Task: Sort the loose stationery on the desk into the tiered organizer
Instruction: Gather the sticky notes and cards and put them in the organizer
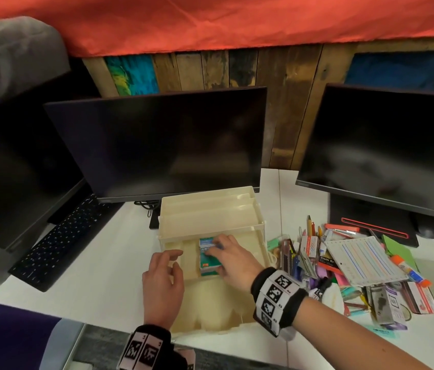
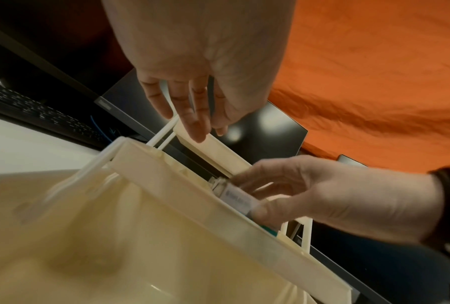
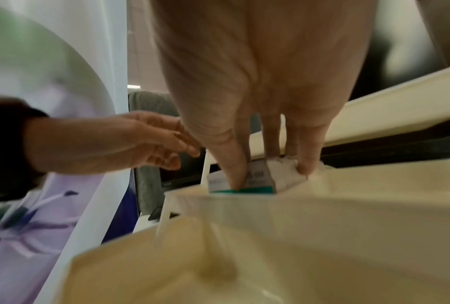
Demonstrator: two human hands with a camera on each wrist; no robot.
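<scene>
A cream plastic tiered organizer [image 1: 210,209] stands on the white desk in front of the middle monitor, its lower trays stepped out towards me. My right hand [image 1: 217,260] pinches a green and white box [image 1: 206,264] between thumb and fingers, low in the middle tray. The right wrist view shows the thumb and fingers [image 3: 234,172] clamped on the box [image 3: 260,179] just behind the tray wall [image 3: 322,205]. My left hand [image 1: 174,261] hovers open with relaxed fingers over the tray's left side and holds nothing. In the left wrist view the left hand [image 2: 192,123] hangs near the upper tier's rim [image 2: 218,152].
A jumbled pile of stationery [image 1: 357,263] with pens, boxes, a glue stick and a lined card lies right of the organizer. A black keyboard [image 1: 58,244] sits to the left. Dark monitors [image 1: 162,145] [image 1: 386,153] stand behind, with cables under the middle one.
</scene>
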